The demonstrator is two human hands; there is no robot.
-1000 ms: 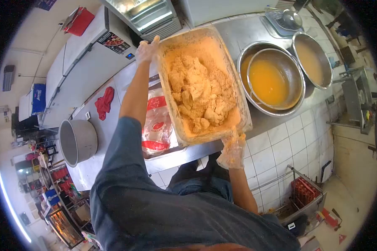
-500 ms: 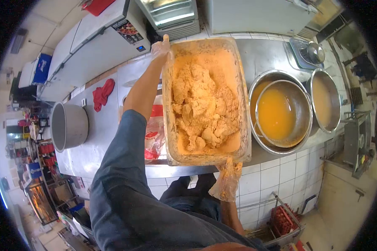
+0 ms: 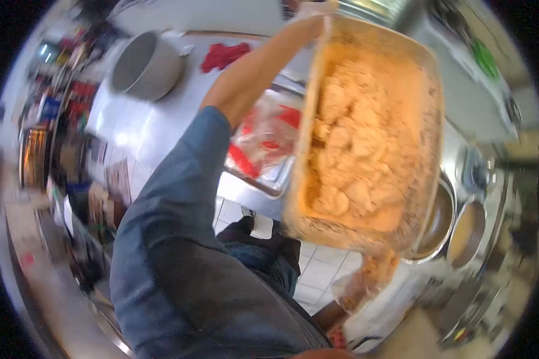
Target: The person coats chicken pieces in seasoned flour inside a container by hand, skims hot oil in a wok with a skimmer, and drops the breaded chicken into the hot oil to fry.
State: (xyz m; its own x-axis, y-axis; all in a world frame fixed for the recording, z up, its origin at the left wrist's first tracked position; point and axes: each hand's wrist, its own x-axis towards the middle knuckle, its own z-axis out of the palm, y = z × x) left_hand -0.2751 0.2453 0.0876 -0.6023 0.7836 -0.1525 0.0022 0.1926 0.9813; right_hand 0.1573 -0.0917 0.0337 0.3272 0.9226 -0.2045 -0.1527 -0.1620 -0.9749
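A large rectangular tub [image 3: 347, 237] holds orange, flour-like coating and lumpy coated pieces [image 3: 359, 131]. It is tilted and raised over the counter's front edge. My left hand [image 3: 316, 8], in a clear plastic glove, grips the far left corner of its rim; the fingers are partly cut off by the view and blurred. At the near end, my right hand [image 3: 368, 278] holds the rim from below, its clear glove smeared with orange coating. Left of the tub, a metal tray [image 3: 275, 190] bears a clear plastic bag [image 3: 263, 134] with red print.
On the steel counter [image 3: 117, 122] stand a deep grey pot [image 3: 147, 66] and a crumpled red cloth [image 3: 224, 55]. Metal bowls, one with pale liquid [image 3: 467, 233], sit right of the tub, partly behind it. White tiled floor [image 3: 323, 263] shows below.
Both hands have lifted the tub off the counter and tilted it. The view has swung left, so the pot and cloth appear farther right and more of the tray shows.
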